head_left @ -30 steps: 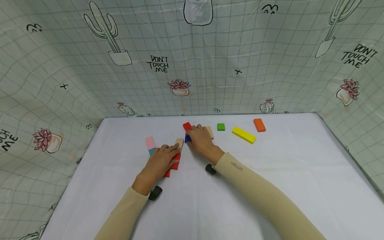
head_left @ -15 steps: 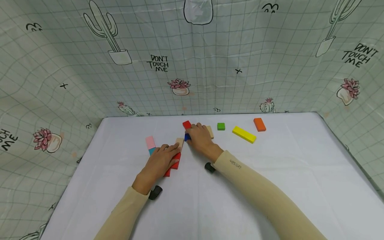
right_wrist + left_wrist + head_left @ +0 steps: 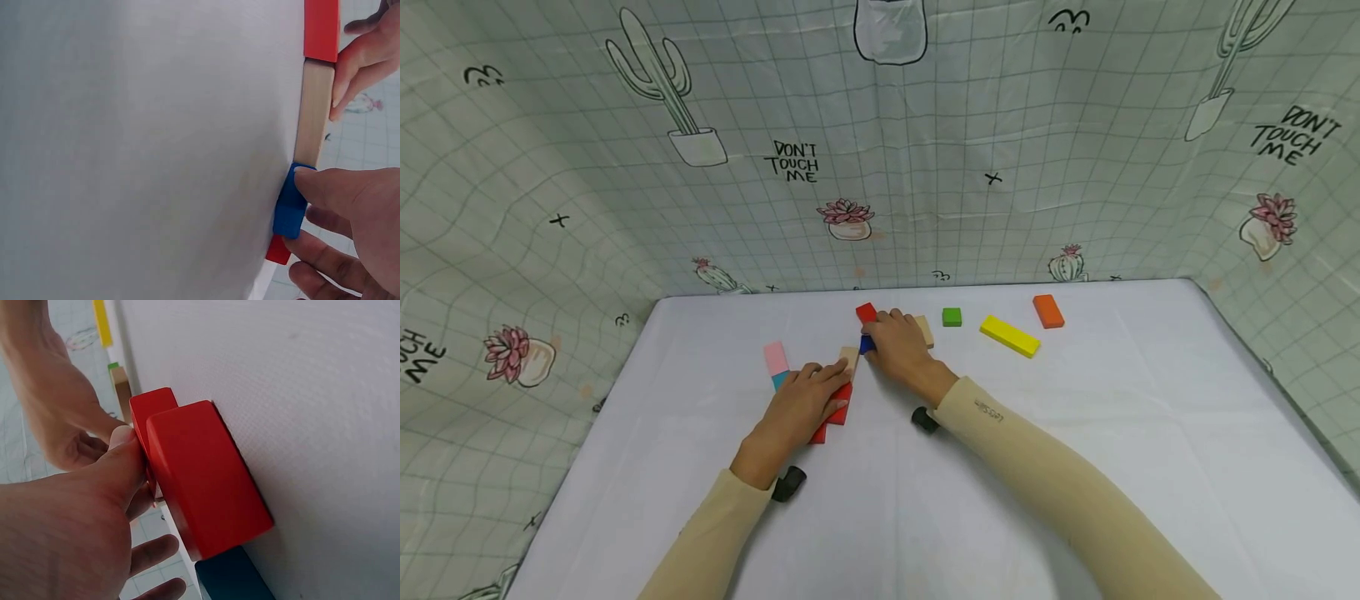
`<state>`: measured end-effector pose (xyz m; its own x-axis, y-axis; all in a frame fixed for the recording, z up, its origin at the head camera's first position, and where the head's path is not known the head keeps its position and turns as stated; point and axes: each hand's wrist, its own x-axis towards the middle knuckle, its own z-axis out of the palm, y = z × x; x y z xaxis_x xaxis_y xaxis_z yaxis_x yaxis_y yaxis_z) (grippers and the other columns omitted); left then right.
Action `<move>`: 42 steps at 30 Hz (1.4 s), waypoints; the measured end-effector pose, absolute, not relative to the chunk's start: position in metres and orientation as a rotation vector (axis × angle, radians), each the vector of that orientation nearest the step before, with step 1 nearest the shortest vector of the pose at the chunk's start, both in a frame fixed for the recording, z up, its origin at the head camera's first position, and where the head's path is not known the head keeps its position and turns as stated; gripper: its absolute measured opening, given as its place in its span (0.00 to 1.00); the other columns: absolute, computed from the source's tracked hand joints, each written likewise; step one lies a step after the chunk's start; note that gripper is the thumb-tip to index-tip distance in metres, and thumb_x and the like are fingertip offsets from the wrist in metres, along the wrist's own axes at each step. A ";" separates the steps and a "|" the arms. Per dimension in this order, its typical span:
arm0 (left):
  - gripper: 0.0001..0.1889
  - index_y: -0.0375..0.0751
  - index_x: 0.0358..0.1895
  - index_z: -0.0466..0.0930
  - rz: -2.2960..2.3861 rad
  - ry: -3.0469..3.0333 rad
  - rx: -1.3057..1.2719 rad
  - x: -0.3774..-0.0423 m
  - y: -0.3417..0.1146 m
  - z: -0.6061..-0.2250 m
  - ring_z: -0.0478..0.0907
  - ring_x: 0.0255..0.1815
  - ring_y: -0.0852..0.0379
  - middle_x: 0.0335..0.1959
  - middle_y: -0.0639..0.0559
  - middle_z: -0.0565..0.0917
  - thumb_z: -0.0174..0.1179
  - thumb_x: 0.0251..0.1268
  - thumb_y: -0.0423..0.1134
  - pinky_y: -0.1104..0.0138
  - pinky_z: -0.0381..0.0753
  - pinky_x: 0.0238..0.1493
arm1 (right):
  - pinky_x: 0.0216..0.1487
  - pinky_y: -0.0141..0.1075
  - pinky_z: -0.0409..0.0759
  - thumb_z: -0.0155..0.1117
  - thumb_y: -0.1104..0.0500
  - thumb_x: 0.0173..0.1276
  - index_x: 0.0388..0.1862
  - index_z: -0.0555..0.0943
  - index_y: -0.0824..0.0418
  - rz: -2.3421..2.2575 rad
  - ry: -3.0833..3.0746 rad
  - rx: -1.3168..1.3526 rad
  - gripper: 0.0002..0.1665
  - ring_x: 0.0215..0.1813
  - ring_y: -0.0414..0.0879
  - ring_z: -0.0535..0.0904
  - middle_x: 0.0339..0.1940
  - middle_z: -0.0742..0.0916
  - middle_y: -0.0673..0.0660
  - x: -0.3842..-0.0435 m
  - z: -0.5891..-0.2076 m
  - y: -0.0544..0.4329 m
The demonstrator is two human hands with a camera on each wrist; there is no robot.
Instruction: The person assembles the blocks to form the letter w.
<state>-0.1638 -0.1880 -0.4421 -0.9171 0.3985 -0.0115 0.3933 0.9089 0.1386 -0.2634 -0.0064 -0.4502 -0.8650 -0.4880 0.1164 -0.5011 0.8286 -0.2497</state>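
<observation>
In the head view my left hand (image 3: 801, 404) lies over a row of blocks, its fingers fairly straight. Its thumb rests on a red block (image 3: 839, 410), and its fingertips touch a plain wooden block (image 3: 848, 357). A larger red block (image 3: 203, 478) fills the middle of the left wrist view, with a teal block (image 3: 231, 575) at its end. My right hand (image 3: 904, 346) pinches a blue block (image 3: 291, 203) between thumb and fingers, at the end of the wooden block. Beyond the blue one lies a small red block (image 3: 866, 312). The palm hides part of the blue block in the head view.
A pink block (image 3: 776, 357) adjoins the teal one on the left. Right of my right hand lie another wooden block (image 3: 924, 331), a green block (image 3: 952, 317), a long yellow block (image 3: 1010, 336) and an orange block (image 3: 1048, 311). A patterned cloth (image 3: 925, 167) hangs behind the white table (image 3: 1112, 417).
My right hand, the blue block and the small red block have shifted very slightly to the left. The left hand stays in place.
</observation>
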 end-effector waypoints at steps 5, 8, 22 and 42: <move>0.26 0.41 0.74 0.77 0.225 3.042 0.645 -0.163 -0.188 -0.442 0.73 0.71 0.40 0.78 0.45 0.73 0.63 0.78 0.44 0.45 0.75 0.67 | 0.63 0.49 0.79 0.77 0.57 0.70 0.62 0.86 0.59 0.417 -2.958 0.794 0.23 0.59 0.57 0.80 0.56 0.87 0.60 -0.261 -0.446 -0.004; 0.26 0.40 0.74 0.77 0.221 3.041 0.644 -0.162 -0.188 -0.441 0.73 0.71 0.40 0.78 0.44 0.73 0.63 0.78 0.44 0.45 0.75 0.68 | 0.61 0.49 0.79 0.77 0.57 0.70 0.61 0.87 0.59 0.400 -2.952 0.796 0.22 0.58 0.56 0.80 0.54 0.87 0.60 -0.260 -0.443 0.000; 0.26 0.40 0.74 0.77 0.248 3.026 0.618 -0.161 -0.188 -0.441 0.72 0.72 0.39 0.78 0.43 0.74 0.64 0.78 0.43 0.43 0.73 0.71 | 0.71 0.51 0.76 0.74 0.60 0.71 0.68 0.82 0.62 0.395 -2.967 0.862 0.27 0.65 0.57 0.78 0.63 0.85 0.60 -0.272 -0.439 0.030; 0.25 0.40 0.73 0.78 0.252 3.042 0.634 -0.162 -0.189 -0.444 0.72 0.72 0.39 0.77 0.44 0.74 0.63 0.78 0.44 0.43 0.71 0.72 | 0.80 0.53 0.67 0.71 0.58 0.73 0.79 0.72 0.61 0.282 -3.055 1.102 0.37 0.79 0.61 0.68 0.80 0.74 0.62 -0.318 -0.432 0.031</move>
